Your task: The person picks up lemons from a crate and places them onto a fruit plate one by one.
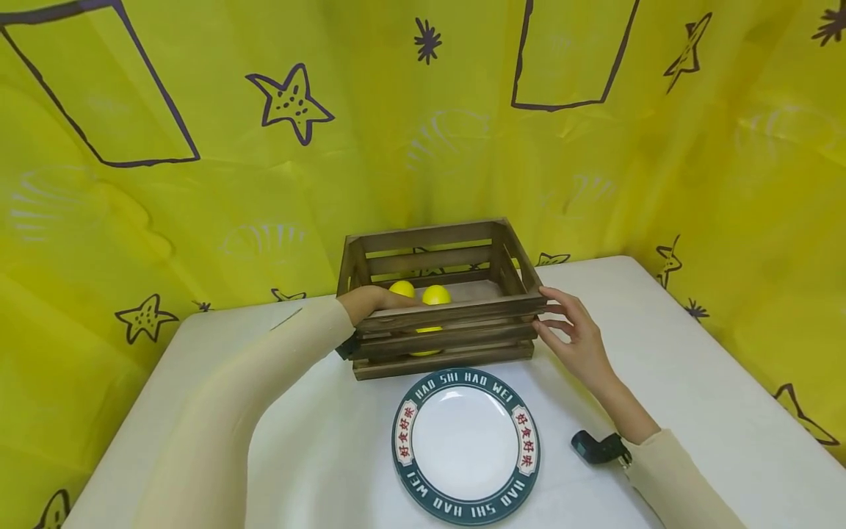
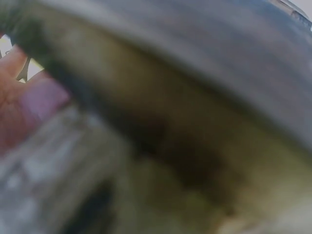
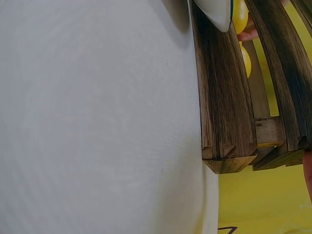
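Observation:
A brown slatted wooden crate point(image 1: 456, 314) stands at the back of the table with several smooth yellow round fruits or balls point(image 1: 436, 295) inside, on its left side. My left hand point(image 1: 378, 300) reaches over the crate's front rim beside them. Its fingers are mostly hidden by the slats, so whether it grips one does not show. The blurred left wrist view has part of the left hand point(image 2: 22, 100) at its edge. At the crate's front right corner, my right hand point(image 1: 578, 339) holds the slats between thumb and fingers.
A white plate point(image 1: 465, 444) with a green lettered rim lies just in front of the crate. Both stand on a white-covered table point(image 1: 317, 448). Behind hangs a yellow curtain point(image 1: 396, 176) with drawn stars and shells, close to the crate's back.

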{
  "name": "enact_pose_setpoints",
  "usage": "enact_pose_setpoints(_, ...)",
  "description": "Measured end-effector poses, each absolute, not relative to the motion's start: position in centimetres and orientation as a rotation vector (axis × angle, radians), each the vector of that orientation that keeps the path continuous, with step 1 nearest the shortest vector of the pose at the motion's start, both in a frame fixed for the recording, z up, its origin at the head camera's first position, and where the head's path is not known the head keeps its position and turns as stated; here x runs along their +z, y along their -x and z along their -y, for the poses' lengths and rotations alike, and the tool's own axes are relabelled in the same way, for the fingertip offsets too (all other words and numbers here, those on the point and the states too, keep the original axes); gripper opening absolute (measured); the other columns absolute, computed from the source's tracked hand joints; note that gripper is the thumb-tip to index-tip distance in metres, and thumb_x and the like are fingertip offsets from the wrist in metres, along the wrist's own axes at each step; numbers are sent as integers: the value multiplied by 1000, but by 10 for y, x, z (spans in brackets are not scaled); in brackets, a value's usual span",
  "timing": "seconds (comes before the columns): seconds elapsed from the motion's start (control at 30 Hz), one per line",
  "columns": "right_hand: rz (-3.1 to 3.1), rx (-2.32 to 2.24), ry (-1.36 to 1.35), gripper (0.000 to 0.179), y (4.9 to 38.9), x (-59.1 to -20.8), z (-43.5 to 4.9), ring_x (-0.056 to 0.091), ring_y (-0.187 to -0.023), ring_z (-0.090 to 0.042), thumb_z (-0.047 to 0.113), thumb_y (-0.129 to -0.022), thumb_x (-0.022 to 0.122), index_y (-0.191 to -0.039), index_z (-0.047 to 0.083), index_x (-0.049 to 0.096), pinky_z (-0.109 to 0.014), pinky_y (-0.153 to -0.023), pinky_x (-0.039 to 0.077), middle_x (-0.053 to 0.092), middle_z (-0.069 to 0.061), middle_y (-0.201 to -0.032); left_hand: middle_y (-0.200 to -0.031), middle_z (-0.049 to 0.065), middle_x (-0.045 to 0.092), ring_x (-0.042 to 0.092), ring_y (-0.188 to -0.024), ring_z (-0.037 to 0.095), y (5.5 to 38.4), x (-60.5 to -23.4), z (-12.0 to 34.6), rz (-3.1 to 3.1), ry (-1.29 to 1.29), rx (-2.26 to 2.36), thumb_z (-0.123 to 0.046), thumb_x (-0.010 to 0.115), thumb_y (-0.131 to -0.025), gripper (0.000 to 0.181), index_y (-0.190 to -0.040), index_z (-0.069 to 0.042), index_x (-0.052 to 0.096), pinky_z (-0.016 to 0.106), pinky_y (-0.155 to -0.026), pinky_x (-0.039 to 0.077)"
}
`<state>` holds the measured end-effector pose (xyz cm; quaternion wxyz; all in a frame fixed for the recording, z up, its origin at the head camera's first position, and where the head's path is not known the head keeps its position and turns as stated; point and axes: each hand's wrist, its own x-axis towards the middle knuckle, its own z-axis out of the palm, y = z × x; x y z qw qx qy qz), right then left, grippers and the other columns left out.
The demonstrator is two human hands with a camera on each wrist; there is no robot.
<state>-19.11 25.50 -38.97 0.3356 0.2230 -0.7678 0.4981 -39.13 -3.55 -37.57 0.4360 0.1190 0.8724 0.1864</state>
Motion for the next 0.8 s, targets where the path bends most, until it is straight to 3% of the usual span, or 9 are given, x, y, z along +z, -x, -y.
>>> enact_pose_setpoints(0.03,2004,1293,-580,60,191,-390,-255,56,-101,3,-31,-70,64,-127,-16,48,-13,-81,52,53,2,-126,-123,17,52,54,-112,31,395,-377,35,-2161,-295,468,-77,44,-84,99,-145,0,33,41,-95,46)
enact_pose_setpoints(0.13,2008,1280,-577,61,191,-390,-255,57,-101,2,-31,-70,65,-127,-15,49,-14,-81,52,54,-8,-126,-126,18,51,51,-119,31,359,-344,31,-2179,-269,503,-59,40,-94,79,-145,1,35,40,-104,42)
enact_pose_setpoints(0.27,2011,1274,-578,61,191,-390,-254,57,-100,-1,-31,-71,65,-127,-15,49,-13,-81,52,53,-5,-126,-118,15,49,48,-115,29,336,-324,29,-2220,-269,521,-55,36,-97,74,-144,2,35,36,-101,41)
enact_pose_setpoints(0.4,2006,1273,-577,62,191,-389,-254,58,-100,-3,-31,-71,64,-128,-13,49,-12,-81,52,54,-6,-126,-115,14,47,47,-112,29,334,-321,30,-2253,-211,540,-59,39,-95,76,-143,1,36,39,-98,40)
enact_pose_setpoints(0.63,2019,1296,-560,60,191,-390,-253,57,-100,-1,-30,-71,64,-127,-15,48,-11,-81,51,50,13,-126,-122,16,46,45,-117,30,333,-321,31,-2250,-235,520,-59,40,-95,78,-145,0,34,42,-106,36)
enact_pose_setpoints(0.8,2023,1298,-559,59,191,-389,-252,56,-101,1,-31,-71,64,-126,-16,48,-11,-81,51,48,19,-127,-122,16,46,44,-117,30,333,-321,31,-2267,-226,534,-59,41,-94,78,-145,0,35,43,-106,35)
